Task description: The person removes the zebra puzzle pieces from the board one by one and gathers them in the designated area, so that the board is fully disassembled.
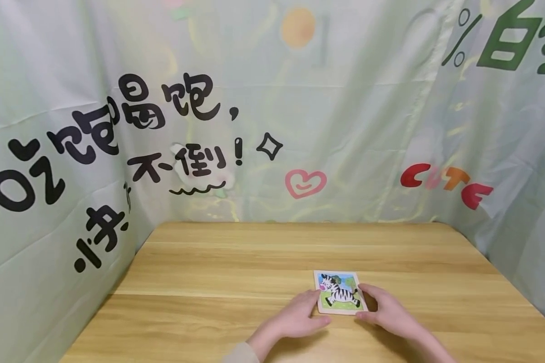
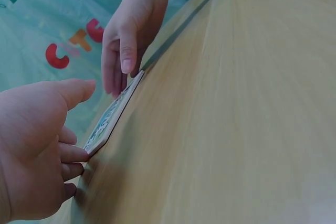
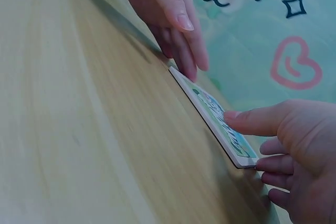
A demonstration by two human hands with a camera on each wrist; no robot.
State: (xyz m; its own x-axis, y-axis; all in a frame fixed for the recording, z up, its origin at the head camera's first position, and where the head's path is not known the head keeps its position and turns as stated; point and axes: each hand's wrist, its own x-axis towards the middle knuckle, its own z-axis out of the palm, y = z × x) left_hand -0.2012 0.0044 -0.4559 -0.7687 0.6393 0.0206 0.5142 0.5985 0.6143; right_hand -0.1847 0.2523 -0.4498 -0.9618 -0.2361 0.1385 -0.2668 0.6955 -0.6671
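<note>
A thin square zebra picture board (image 1: 339,293) lies flat on the wooden table, its picture facing up on a blue and green background with a pale border. My left hand (image 1: 301,315) is beside its left edge, fingertips right at the side and thumb stretched out in front. On the opposite side my right hand (image 1: 386,308) has its fingers at the right edge and its thumb near the front right corner. Both hands have relaxed fingers, and neither is curled round the board. In the left wrist view, my left thumb (image 2: 79,92) stands free of the board (image 2: 115,113).
The light wooden table (image 1: 200,282) extends around the board on all sides. A pale printed curtain (image 1: 354,126) with black lettering, a pink heart and coloured letters encloses the table's back and sides.
</note>
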